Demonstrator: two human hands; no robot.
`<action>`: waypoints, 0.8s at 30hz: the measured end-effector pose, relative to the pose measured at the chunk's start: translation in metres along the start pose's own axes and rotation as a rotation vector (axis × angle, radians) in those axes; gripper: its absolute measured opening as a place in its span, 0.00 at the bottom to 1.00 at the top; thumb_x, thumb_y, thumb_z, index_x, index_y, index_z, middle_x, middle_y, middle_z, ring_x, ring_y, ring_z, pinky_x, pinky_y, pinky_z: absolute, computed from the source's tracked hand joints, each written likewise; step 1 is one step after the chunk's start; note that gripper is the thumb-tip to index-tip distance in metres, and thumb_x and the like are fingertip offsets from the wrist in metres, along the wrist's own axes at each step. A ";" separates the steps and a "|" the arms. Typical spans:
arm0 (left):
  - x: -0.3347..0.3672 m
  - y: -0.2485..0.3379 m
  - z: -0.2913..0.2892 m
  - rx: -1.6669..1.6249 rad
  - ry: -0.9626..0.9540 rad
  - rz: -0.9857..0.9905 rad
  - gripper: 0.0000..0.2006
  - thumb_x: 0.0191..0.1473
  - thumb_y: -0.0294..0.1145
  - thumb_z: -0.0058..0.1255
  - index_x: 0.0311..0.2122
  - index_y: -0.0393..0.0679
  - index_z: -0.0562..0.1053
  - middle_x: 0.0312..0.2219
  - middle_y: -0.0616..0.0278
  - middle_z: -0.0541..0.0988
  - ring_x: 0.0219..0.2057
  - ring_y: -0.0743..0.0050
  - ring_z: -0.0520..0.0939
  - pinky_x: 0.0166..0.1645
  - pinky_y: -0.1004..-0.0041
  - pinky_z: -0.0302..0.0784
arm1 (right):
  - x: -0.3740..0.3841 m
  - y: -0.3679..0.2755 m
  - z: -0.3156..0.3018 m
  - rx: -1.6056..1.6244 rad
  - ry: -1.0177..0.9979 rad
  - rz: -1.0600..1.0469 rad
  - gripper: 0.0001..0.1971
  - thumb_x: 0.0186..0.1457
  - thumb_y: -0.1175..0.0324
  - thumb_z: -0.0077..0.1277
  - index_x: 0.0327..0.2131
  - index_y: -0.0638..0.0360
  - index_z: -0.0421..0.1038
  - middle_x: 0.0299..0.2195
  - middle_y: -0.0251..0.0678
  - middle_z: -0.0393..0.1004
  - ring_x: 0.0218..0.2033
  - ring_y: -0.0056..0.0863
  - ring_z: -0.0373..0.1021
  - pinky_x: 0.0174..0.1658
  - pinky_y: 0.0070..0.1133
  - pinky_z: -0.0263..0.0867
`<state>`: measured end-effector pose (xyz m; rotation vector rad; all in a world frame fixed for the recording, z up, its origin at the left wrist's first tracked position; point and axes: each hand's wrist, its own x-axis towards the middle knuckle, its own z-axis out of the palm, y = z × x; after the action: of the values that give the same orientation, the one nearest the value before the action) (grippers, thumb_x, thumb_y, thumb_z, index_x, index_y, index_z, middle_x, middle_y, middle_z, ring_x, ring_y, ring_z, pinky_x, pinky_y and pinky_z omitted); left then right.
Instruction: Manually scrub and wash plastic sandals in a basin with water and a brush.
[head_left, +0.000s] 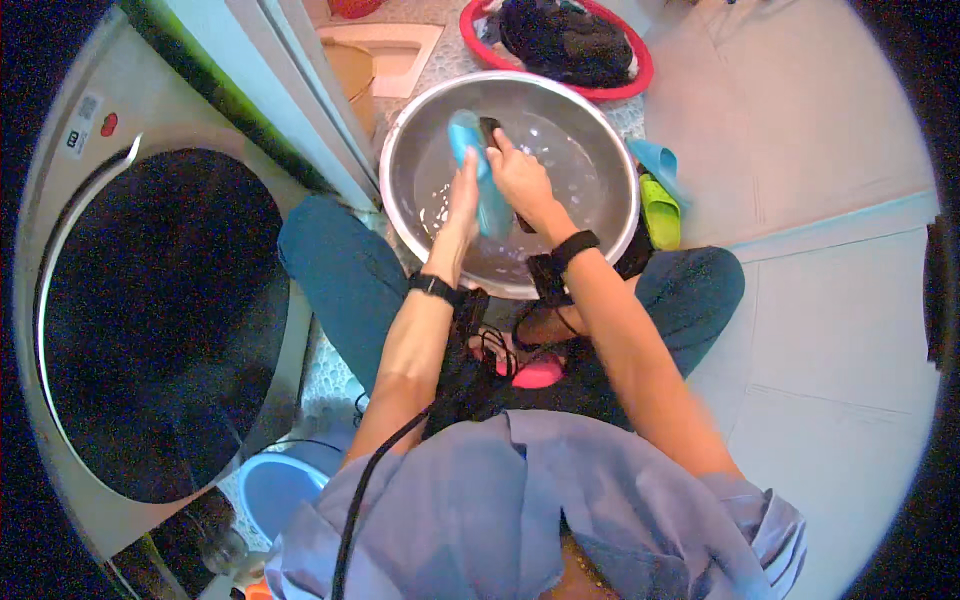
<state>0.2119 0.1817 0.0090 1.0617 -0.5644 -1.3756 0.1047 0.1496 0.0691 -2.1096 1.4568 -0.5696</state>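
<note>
Over a wide metal basin [393, 190] between my knees, my left hand [462, 195] grips a light-blue slipper [466, 135], held upright and blurred by motion. My right hand [522, 182] is closed around a dark brush [490, 128], which is against or just beside the slipper's right side. The brush's bristles are hidden. Water with bubbles lies in the basin below both hands.
A red basin [645, 80] of dark clothes stands beyond the metal one. Another light-blue slipper [655, 160] and a green slipper [660, 213] lie right of it. A washing machine [90, 190] stands left, with a blue bucket [275, 490] near its base.
</note>
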 end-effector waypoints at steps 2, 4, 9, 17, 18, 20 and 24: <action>-0.013 -0.002 0.037 0.123 -0.068 0.081 0.32 0.54 0.61 0.35 0.49 0.40 0.64 0.38 0.57 0.73 0.34 0.69 0.77 0.36 0.69 0.75 | 0.021 0.040 -0.009 -0.037 0.103 -0.016 0.24 0.56 0.53 0.34 0.51 0.56 0.64 0.43 0.58 0.67 0.42 0.54 0.67 0.46 0.40 0.63; -0.007 0.001 0.037 0.032 -0.101 0.009 0.31 0.55 0.61 0.33 0.49 0.40 0.64 0.36 0.55 0.75 0.32 0.68 0.79 0.34 0.69 0.76 | 0.038 0.066 -0.020 0.243 0.144 0.024 0.26 0.55 0.52 0.37 0.51 0.60 0.63 0.48 0.54 0.65 0.49 0.52 0.62 0.52 0.33 0.58; -0.020 0.018 0.018 -0.113 -0.188 -0.043 0.35 0.54 0.64 0.28 0.50 0.41 0.64 0.38 0.53 0.76 0.32 0.65 0.80 0.36 0.68 0.77 | -0.014 0.036 -0.049 0.733 0.056 0.094 0.33 0.45 0.53 0.56 0.51 0.62 0.62 0.39 0.43 0.72 0.42 0.31 0.68 0.47 0.24 0.62; -0.028 0.022 0.033 -0.171 -0.141 -0.130 0.34 0.53 0.66 0.30 0.46 0.43 0.68 0.37 0.58 0.75 0.38 0.68 0.76 0.46 0.66 0.71 | -0.019 0.042 -0.031 0.667 0.251 0.129 0.25 0.35 0.71 0.53 0.43 0.64 0.66 0.29 0.36 0.73 0.30 0.28 0.70 0.36 0.24 0.66; -0.025 0.022 0.028 -0.002 -0.055 -0.072 0.32 0.53 0.64 0.32 0.43 0.43 0.70 0.35 0.59 0.75 0.36 0.69 0.76 0.44 0.68 0.71 | -0.018 0.041 -0.028 0.620 0.331 0.102 0.24 0.35 0.71 0.53 0.42 0.64 0.67 0.29 0.37 0.74 0.30 0.29 0.70 0.36 0.25 0.66; -0.013 0.019 0.012 0.334 0.123 0.041 0.28 0.54 0.61 0.36 0.37 0.42 0.72 0.30 0.62 0.75 0.32 0.70 0.75 0.40 0.71 0.70 | -0.014 0.035 -0.023 0.524 0.484 0.051 0.23 0.35 0.70 0.54 0.41 0.64 0.67 0.28 0.39 0.74 0.29 0.32 0.71 0.36 0.26 0.66; -0.020 0.043 0.021 0.445 0.220 0.249 0.23 0.52 0.54 0.47 0.21 0.41 0.71 0.14 0.70 0.68 0.14 0.83 0.67 0.19 0.81 0.64 | -0.015 0.030 -0.023 0.368 0.562 0.053 0.30 0.37 0.68 0.54 0.48 0.61 0.61 0.30 0.47 0.74 0.32 0.42 0.72 0.38 0.31 0.67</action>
<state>0.2130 0.1890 0.0603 1.4248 -0.8305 -0.9196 0.0637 0.1506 0.0678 -1.6846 1.5311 -1.3763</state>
